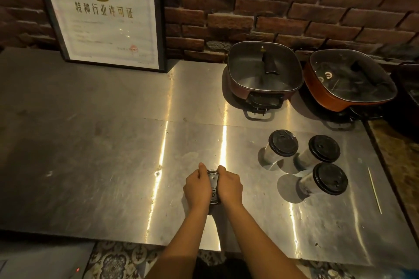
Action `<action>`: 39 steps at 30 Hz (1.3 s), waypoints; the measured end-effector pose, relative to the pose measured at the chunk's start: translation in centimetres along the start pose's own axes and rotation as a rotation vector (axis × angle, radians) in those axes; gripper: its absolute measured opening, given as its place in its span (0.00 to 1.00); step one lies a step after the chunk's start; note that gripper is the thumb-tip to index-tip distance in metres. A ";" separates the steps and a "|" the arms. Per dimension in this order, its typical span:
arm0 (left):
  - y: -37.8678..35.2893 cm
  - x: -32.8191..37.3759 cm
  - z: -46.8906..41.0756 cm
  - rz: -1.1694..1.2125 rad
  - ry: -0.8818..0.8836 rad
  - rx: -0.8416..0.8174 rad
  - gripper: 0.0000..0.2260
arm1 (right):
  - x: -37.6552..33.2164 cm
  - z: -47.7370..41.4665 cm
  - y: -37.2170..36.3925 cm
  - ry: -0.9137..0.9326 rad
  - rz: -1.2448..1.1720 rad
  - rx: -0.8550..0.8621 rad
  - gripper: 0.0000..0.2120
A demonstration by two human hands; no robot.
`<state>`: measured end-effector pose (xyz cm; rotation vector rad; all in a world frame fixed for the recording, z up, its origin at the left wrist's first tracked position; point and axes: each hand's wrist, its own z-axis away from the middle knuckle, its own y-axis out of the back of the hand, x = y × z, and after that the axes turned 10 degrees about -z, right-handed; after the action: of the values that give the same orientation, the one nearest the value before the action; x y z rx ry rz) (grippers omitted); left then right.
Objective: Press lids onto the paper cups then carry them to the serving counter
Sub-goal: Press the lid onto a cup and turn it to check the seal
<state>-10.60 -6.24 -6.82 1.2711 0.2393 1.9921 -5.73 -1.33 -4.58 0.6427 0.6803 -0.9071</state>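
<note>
Both hands on one lid (213,184), dark, seated on a cup near the front edge of the steel counter (102,165); cup body mostly hidden, contents not visible. Left hand (196,188) and right hand (229,187) curl fingers over opposite rims of the lid, thumbs forward. Three lidded cups (283,144) (323,149) (330,179) stand clustered to the right, apart from the hands; contents sealed from view. Two square pots (264,70) (349,79) under glass lids at the brick wall. Framed certificate (104,18) leans far left. Thin stick (374,190) near right edge. Wide bare steel left of hands
</note>
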 end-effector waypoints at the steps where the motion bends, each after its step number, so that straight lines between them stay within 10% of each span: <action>1: -0.1 -0.1 -0.1 -0.009 -0.011 0.009 0.22 | 0.1 0.0 0.0 0.004 -0.005 0.012 0.19; 15: 0.4 0.1 -1.4 -0.097 -0.049 -0.159 0.20 | 0.4 -0.6 0.0 0.000 0.032 -0.019 0.19; 25: 2.6 2.9 -2.7 -0.884 -0.737 -0.312 0.26 | 3.2 3.1 1.8 -0.025 0.031 -0.051 0.25; 39: 1.9 0.1 1.1 0.027 0.019 -0.102 0.21 | 0.5 -0.2 0.2 0.097 0.164 -0.125 0.27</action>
<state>-10.65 -7.74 -5.22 1.1969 0.1283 2.0132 -5.42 -1.32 -5.05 0.6245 0.7531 -0.6797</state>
